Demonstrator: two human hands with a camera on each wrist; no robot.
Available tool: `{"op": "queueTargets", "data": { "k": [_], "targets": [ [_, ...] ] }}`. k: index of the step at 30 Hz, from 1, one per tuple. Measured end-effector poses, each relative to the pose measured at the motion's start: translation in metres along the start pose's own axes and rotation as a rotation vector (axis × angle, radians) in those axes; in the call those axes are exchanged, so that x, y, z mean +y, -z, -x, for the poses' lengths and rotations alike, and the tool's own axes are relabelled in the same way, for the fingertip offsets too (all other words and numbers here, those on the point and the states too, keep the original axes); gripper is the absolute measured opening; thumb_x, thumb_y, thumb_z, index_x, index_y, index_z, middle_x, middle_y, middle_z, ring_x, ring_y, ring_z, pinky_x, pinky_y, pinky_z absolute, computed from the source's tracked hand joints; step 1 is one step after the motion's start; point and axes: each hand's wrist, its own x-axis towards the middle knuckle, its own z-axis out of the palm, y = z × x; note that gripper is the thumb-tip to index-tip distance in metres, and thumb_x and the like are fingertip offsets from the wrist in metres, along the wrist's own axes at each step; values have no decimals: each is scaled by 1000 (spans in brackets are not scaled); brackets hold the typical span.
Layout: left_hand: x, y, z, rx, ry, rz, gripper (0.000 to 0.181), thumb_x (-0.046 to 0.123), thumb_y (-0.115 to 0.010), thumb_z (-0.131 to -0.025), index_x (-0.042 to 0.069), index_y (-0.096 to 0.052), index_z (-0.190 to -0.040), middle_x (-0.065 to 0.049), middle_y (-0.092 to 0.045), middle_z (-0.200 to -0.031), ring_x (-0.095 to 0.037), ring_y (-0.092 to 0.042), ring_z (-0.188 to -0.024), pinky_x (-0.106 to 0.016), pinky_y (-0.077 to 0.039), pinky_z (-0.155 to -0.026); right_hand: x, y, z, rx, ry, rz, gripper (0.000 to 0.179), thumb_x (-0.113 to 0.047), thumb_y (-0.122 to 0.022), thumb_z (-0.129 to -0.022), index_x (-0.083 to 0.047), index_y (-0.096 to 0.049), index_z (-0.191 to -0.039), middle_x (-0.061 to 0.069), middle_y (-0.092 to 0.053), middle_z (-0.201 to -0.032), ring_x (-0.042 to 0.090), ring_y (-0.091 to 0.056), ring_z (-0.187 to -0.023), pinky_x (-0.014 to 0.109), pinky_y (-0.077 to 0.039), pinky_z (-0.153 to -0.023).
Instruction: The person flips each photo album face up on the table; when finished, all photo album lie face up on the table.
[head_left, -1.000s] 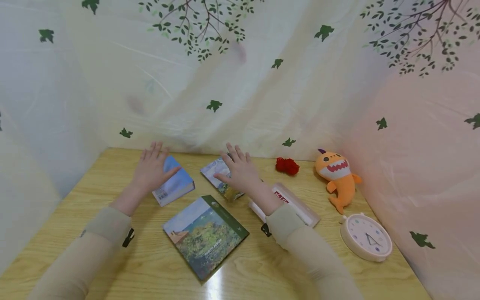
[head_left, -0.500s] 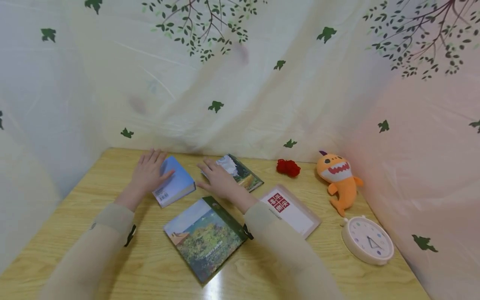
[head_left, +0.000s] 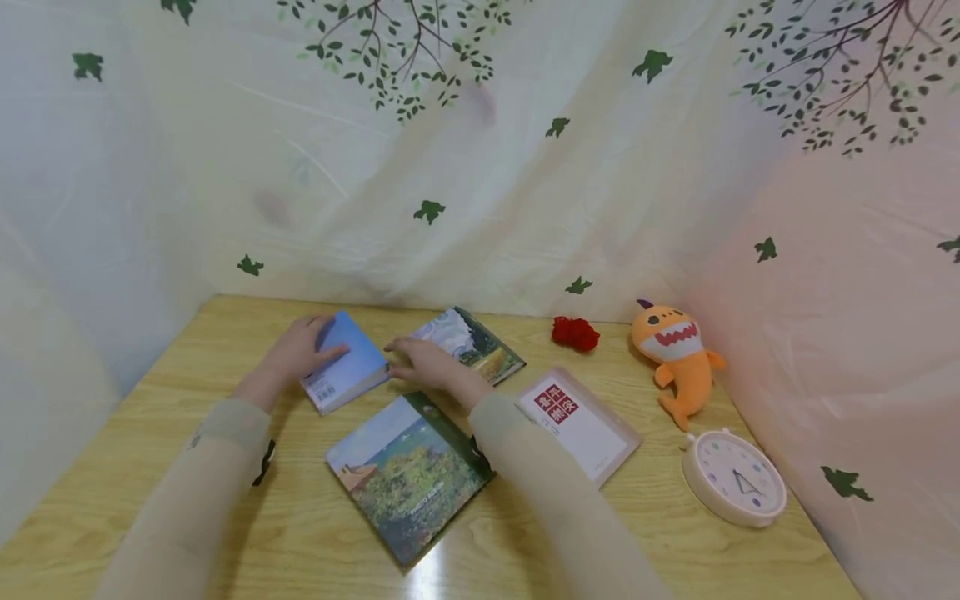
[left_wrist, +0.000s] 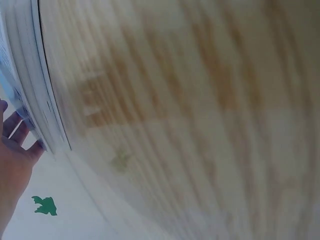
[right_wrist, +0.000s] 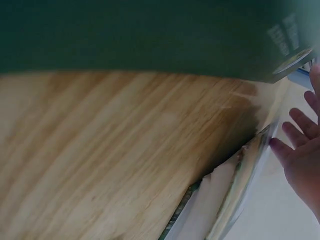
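While a landscape book (head_left: 411, 483) lies nearer, both spread grips (head_left: 296, 353) (head_left: 430, 364) flank the blue book (head_left: 358, 354).

right fingers (head_left: 405, 344) have swung beside the blue book (head_left: 360, 358), left fingers (head_left: 321, 321) lowered onto it.

- Seven things are borne by a yellowish wood-grain table (head_left: 300, 533).
- A thick blue book (head_left: 357, 367) is placed left.
- A square landscape-covered book (head_left: 412, 479) is laid in front, a dark-edged painting-covered book (head_left: 483, 348) behind.
- A white beige-edged book (head_left: 583, 421), red fluffy bundle (head_left: 575, 334), orange plush shark (head_left: 682, 371) and round cream clock (head_left: 735, 479) are set right.
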Motion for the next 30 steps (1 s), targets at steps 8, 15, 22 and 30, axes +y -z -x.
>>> {"op": "queueTargets", "data": {
  "k": [8,15,22,30],
  "targets": [
    [-1,1,-7,-3,20,135,80,44,-66,-86,-4,-35,-142,-33,-35,-139,-48,-33,-127,-60,-28,-106,4,-3,-9,-35,-1,20,42,-33,-53,-97,-15,-51,-135,3,-54,-134,18,-49,-125,30,-38,-106],
    [-1,4,-8,-14,42,176,82,46,-70,-82,-1,-38,-141,-32,-36,-140,-48,-34,-127,-60,-29,-105,-3,-6,-15,-74,-15,79,40,-32,-46,-100,-13,-49,-135,3,-56,-132,17,-52,-121,28,-41,-103],
    [3,7,-7,-58,47,180,80,45,-71,-81,2,-40,-141,-32,-34,-141,-49,-33,-128,-61,-28,-105,-3,-7,-14,-100,0,29,40,-29,-46,-100,-11,-48,-135,5,-55,-133,17,-52,-122,28,-40,-104],
    [12,13,-15,-60,28,212,82,42,-71,-82,2,-35,-144,-34,-29,-144,-50,-29,-131,-62,-27,-105,0,-1,-9,-84,-63,-168,40,-30,-44,-101,-12,-45,-136,7,-55,-133,18,-51,-123,27,-41,-103]
  ]
}}
